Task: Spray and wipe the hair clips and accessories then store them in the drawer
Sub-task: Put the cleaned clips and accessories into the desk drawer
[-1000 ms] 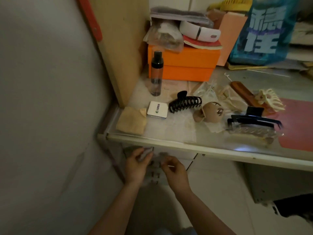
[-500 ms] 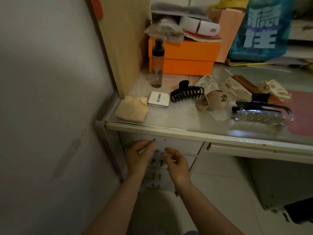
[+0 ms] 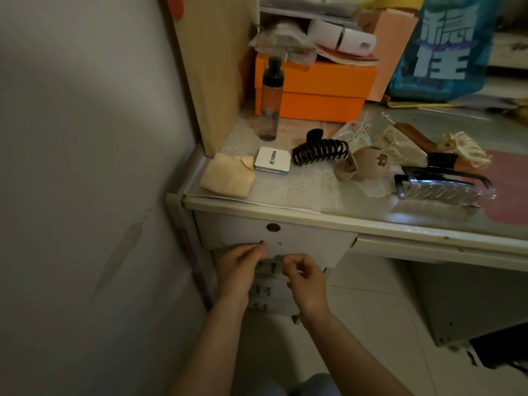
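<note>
From the head view, both hands are at the lower edge of the top drawer point(image 3: 274, 238), under the desk point(image 3: 314, 217): the left hand point(image 3: 238, 271) has its fingertips on the drawer's bottom lip, the right hand point(image 3: 307, 277) sits just beside it with fingers curled, and whether either truly pinches anything I cannot tell. The drawer front looks shut or barely out and has no handle, only a round hole, so a good pull likely means hooking fingers under the lip and drawing evenly with both hands. The spray bottle point(image 3: 270, 98), cloth point(image 3: 227, 175), black claw clip point(image 3: 320, 148), beige clip point(image 3: 363, 164) and clear clip point(image 3: 443, 187) wait on the desk, seemingly not yet stored.
</note>
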### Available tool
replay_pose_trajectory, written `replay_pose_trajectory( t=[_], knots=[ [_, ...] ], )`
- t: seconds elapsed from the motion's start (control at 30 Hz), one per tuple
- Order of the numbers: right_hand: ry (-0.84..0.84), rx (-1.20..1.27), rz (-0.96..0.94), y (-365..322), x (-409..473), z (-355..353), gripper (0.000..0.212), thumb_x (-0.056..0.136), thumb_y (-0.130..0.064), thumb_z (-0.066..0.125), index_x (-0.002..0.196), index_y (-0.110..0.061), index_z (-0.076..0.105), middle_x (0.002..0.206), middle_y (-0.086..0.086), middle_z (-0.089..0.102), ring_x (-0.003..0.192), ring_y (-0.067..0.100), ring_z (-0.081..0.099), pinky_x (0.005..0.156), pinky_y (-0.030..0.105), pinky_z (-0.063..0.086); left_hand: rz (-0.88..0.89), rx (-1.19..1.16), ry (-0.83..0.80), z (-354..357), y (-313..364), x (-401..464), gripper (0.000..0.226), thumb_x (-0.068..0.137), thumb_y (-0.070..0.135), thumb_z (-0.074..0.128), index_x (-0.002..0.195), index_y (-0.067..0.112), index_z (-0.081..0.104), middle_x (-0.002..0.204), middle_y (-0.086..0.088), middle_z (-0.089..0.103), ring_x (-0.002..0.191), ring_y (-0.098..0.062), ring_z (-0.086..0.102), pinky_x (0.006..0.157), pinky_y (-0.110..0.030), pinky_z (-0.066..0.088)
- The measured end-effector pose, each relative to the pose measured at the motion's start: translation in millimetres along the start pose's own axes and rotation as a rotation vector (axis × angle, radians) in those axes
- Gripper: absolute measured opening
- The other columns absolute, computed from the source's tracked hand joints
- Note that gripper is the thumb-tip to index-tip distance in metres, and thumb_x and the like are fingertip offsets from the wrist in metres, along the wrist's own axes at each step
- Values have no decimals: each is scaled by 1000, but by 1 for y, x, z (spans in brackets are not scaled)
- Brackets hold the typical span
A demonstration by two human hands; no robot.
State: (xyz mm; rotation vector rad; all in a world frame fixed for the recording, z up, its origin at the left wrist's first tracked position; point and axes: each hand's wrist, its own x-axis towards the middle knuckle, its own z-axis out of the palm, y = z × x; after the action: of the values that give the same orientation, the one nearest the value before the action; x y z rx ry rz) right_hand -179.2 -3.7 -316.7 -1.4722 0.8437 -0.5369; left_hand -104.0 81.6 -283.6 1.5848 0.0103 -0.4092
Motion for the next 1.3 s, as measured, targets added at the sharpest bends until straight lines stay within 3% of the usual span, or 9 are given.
replay_pose_trajectory(
  t=[0.23, 0.33, 0.5, 0.63, 0.8, 0.9, 1.13, 1.23, 1.3],
  knots=[
    [-95, -28, -7, 12, -40, -14, 2, 89, -17, 61, 89, -16, 63, 89, 0, 66, 87, 15, 61, 74, 27, 49, -46, -17, 41, -18, -14, -40, 19, 79, 15, 72, 61, 20, 72, 73, -1, 72, 81, -20, 66, 75, -30, 52],
    [-80, -35, 1, 15, -56, -24, 3, 87, -16, 63, 85, -15, 65, 83, -1, 68, 83, 14, 62, 73, 27, 49, -50, -59, 72, -25, -17, -61, 23, 79, 9, 71, 60, 21, 71, 67, 8, 71, 78, -14, 65, 68, -23, 48],
    [23, -10, -21, 20, -82, -50, 11, 81, -9, 69, 72, -15, 67, 68, -2, 69, 69, 19, 61, 66, 33, 50, -107, -129, 171, -31, -23, -92, 22, 78, 2, 70, 63, 18, 70, 72, 2, 68, 74, -12, 60, 62, -19, 45],
    [225, 56, -113, 11, -105, -75, 17, 75, -5, 75, 64, -9, 62, 62, 4, 65, 59, 15, 55, 58, 17, 45, -67, -115, 193, -41, -27, -114, 15, 79, 1, 70, 67, 11, 69, 75, -2, 67, 73, -11, 58, 58, -12, 47],
    [283, 58, -155, -12, -125, -95, 34, 68, -8, 80, 87, -19, 55, 86, -3, 59, 76, 14, 58, 60, 20, 48, -51, -46, 208, -50, -33, -132, 19, 78, 7, 73, 64, 19, 69, 73, 0, 69, 74, -14, 61, 74, -26, 43],
    [101, 31, -186, -33, -128, -101, 40, 74, -11, 75, 105, -27, 56, 100, -15, 58, 91, 4, 56, 56, 15, 50, 5, 18, 209, -55, -33, -133, 23, 77, 8, 74, 62, 25, 68, 76, -2, 71, 77, -19, 64, 74, -28, 44],
    [53, 36, -198, -43, -132, -107, 27, 80, -7, 69, 104, -16, 61, 101, -3, 63, 94, 7, 57, 53, 12, 50, 228, 116, 274, -58, -5, -145, 21, 69, 14, 81, 77, 29, 68, 85, 7, 70, 86, -11, 64, 88, -40, 52],
    [36, 62, -186, -48, -135, -108, 25, 81, -6, 68, 103, -13, 60, 99, -2, 63, 87, 4, 57, 49, 13, 50, 407, 209, 278, -56, 11, -150, 30, 63, 16, 84, 80, 31, 65, 99, 4, 61, 96, -15, 56, 80, -21, 46],
    [22, 59, -182, -49, -136, -109, 24, 81, -6, 68, 102, -14, 59, 99, -4, 62, 89, 3, 55, 50, 11, 49, 496, 352, 251, -55, 18, -148, 38, 62, 21, 85, 95, 27, 67, 112, 0, 55, 109, -18, 48, 84, -19, 40]
  ],
)
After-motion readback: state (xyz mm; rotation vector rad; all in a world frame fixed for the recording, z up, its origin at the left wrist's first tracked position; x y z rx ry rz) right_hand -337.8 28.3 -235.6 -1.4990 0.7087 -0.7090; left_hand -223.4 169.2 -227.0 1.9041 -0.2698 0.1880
